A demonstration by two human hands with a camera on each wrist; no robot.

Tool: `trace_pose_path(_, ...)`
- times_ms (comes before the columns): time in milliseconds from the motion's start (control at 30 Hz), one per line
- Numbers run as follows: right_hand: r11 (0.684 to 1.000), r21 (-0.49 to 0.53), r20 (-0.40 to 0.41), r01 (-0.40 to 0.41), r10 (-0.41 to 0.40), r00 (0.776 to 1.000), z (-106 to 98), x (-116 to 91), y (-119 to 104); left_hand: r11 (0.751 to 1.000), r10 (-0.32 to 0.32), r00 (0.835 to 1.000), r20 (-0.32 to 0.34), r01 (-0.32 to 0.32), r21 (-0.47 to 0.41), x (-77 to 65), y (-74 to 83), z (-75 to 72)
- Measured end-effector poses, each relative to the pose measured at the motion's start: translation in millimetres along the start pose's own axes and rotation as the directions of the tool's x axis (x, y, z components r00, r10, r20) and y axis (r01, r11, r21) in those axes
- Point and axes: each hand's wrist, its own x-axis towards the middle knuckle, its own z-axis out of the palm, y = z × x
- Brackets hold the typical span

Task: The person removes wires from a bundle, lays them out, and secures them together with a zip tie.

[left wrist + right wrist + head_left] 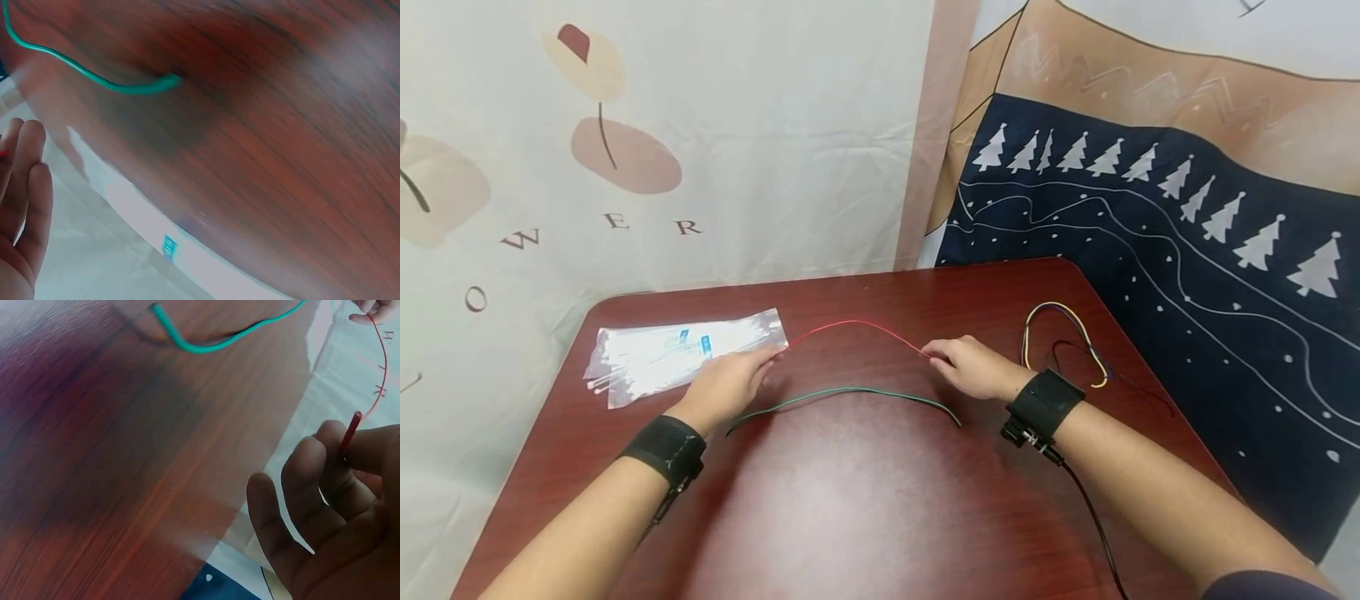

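Note:
A thin red wire (853, 322) arches between my two hands. At its left end, my left hand (727, 385) pinches it beside the bag. My right hand (976, 367) grips the other end; in the right wrist view a short red tip (351, 434) sticks out between finger and thumb. Nearer to me, a green wire (850, 389) lies in a shallow curve on the table, touched by neither hand. The left wrist view shows the fingers (28, 181) of my left hand at its edge, with only a speck of red wire visible.
A clear plastic bag of white cable ties (662, 354) lies on the left of the brown table (850, 508). At the right rest a looped yellow wire (1037, 312) and a dark wire (1138, 386). Printed curtains (775, 167) hang behind the table's back edge.

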Motion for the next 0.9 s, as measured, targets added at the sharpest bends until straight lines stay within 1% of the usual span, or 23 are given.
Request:
trace_pose_path(67,0.997,-0.08,-0.009,0.023,-0.023,1.0,1.9,-0.4,2.3,0.998,0.027,1.0,0.0,-0.027,0.049,-2.6,-6.2,2.6)
trace_pose_path(133,0.983,-0.179,-0.006,0.045,-0.047,0.999,3.8,-1.4,4.2,0.991,0.071,0.998,0.001,-0.07,0.115,-5.0,-11.4,5.4)
trace_pose_path(233,0.939,-0.335,0.017,0.078,-0.077,0.997,6.9,-3.8,5.9,0.964,0.156,0.988,-0.01,-0.15,0.219,-7.6,-16.7,7.9)
trace_pose_path(267,0.922,-0.377,0.026,0.089,-0.085,0.996,7.8,-4.6,6.1,0.955,0.18,0.984,-0.008,-0.173,0.242,-8.3,-17.6,7.9)
trace_pose_path(367,0.876,-0.467,0.041,0.118,-0.111,0.993,9.9,-6.1,6.8,0.934,0.218,0.976,0.012,-0.212,0.287,-10.2,-19.8,7.2)
trace_pose_path(433,0.856,-0.5,0.044,0.135,-0.131,0.99,11.0,-6.5,7.9,0.926,0.229,0.973,0.035,-0.229,0.299,-11.7,-21.2,7.1)
trace_pose_path(500,0.845,-0.513,0.044,0.152,-0.151,0.988,12.0,-6.1,9.6,0.92,0.243,0.969,0.052,-0.248,0.303,-13.4,-22.9,8.6)
trace_pose_path(633,0.842,-0.508,0.044,0.181,-0.184,0.982,14.4,-3.7,14.1,0.908,0.286,0.956,0.062,-0.291,0.301,-17.0,-27.1,14.9)
trace_pose_path(800,0.82,-0.53,0.043,0.215,-0.227,0.973,21.3,-2.9,20.5,0.877,0.354,0.934,0.047,-0.349,0.33,-21.7,-33.2,21.6)
trace_pose_path(900,0.818,-0.528,0.05,0.228,-0.239,0.97,25.0,-3.4,22.3,0.862,0.383,0.922,0.048,-0.376,0.341,-23.9,-36.0,22.2)
